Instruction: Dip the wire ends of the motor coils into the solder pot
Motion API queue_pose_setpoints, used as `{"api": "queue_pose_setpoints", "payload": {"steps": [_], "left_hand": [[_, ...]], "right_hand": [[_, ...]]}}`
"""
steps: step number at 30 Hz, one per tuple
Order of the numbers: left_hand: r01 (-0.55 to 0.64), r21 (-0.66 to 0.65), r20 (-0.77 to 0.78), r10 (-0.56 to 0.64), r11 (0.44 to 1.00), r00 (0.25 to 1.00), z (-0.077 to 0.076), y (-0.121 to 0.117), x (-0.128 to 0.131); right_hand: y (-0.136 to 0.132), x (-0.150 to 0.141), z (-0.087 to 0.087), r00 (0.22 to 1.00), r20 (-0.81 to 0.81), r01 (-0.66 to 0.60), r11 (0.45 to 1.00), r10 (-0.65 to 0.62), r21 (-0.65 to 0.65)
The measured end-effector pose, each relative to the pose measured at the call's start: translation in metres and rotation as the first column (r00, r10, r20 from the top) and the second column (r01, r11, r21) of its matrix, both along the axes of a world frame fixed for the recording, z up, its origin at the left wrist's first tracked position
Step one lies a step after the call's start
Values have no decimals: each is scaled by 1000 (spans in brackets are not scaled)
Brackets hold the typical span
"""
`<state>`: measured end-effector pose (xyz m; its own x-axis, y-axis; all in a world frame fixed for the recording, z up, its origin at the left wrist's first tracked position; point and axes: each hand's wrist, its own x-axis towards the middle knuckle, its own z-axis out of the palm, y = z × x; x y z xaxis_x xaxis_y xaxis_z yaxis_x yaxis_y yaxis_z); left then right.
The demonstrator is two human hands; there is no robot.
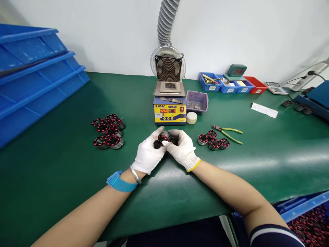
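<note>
Both my gloved hands meet over the mat, just in front of the yellow and blue solder pot (170, 111). Between them is a motor stator (162, 138) with red and black windings, partly hidden by the fingers. My left hand (150, 151) is closed around its left side. My right hand (182, 147) grips it from the right, thumb against the windings; other dark stators may be under the fingers, but I cannot make them out. To the left stands a group of stators (115, 141). On the right sit several more stators (214, 144), beside green-handled cutting pliers (227, 131).
Behind the pot's top plate stand a fan (169, 68) and a grey duct (167, 22). A purple tray (207, 103) and a round white tin (191, 118) flank it. Stacked blue crates (38, 82) occupy the left; small bins (210, 88) and a clock (236, 70) line the back.
</note>
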<state>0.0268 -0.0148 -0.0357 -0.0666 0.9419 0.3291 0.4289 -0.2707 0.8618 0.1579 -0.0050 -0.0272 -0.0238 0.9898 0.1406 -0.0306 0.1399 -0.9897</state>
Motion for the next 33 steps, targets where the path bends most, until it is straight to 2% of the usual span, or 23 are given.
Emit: {"api": "queue_pose_setpoints", "payload": {"steps": [3,5,7,9,12,14,15,16,17,19,20,21,23,26,28,30,33], "left_hand": [[19,-89,49,-15,996,999,4,-1,0],[69,-224,56,-58,972,997,12,-2,-1],[184,-389,96,-159,903,983,22,-4,-5],[298,-493,175,-242,817,954,33,-6,-13],[433,-516,301,-316,739,899,50,-10,-34],[556,-468,435,-369,687,821,60,-14,-49],[607,-412,511,-379,680,772,64,-15,-54],[623,-357,571,-366,696,735,66,-15,-58],[595,-317,610,-321,739,724,66,-14,-59],[439,-332,633,-147,835,760,63,-11,-53],[362,-377,638,-45,853,769,60,-10,-46],[327,-427,654,38,843,756,56,-10,-38],[397,-467,737,100,790,668,49,-12,-20],[596,-377,856,20,709,517,44,-19,2],[635,-331,883,-9,698,470,43,-24,8],[633,-342,881,2,694,473,42,-26,8],[589,-402,826,0,701,563,40,-23,2]], "right_hand": [[-1,4,-3,991,117,55,993,-68,104],[-1,7,-3,985,152,62,988,-83,139],[0,9,-3,988,143,39,989,-59,139],[0,10,-1,996,88,-5,995,-4,103],[3,9,2,998,-22,-58,998,58,2],[5,9,5,995,-83,-56,996,51,-70],[7,9,6,994,-104,-50,994,39,-102],[8,9,7,993,-117,-44,991,29,-130],[9,10,8,992,-123,-44,988,26,-151],[10,11,9,992,-121,-54,984,33,-170],[11,12,9,991,-124,-61,984,41,-168],[11,12,9,990,-132,-74,984,53,-162],[11,11,7,984,-159,-101,984,77,-146],[10,8,5,968,-220,-152,979,119,-136],[10,7,4,957,-254,-177,976,140,-130],[10,6,3,954,-267,-178,976,139,-127],[11,6,4,966,-241,-122,985,90,-120]]}}
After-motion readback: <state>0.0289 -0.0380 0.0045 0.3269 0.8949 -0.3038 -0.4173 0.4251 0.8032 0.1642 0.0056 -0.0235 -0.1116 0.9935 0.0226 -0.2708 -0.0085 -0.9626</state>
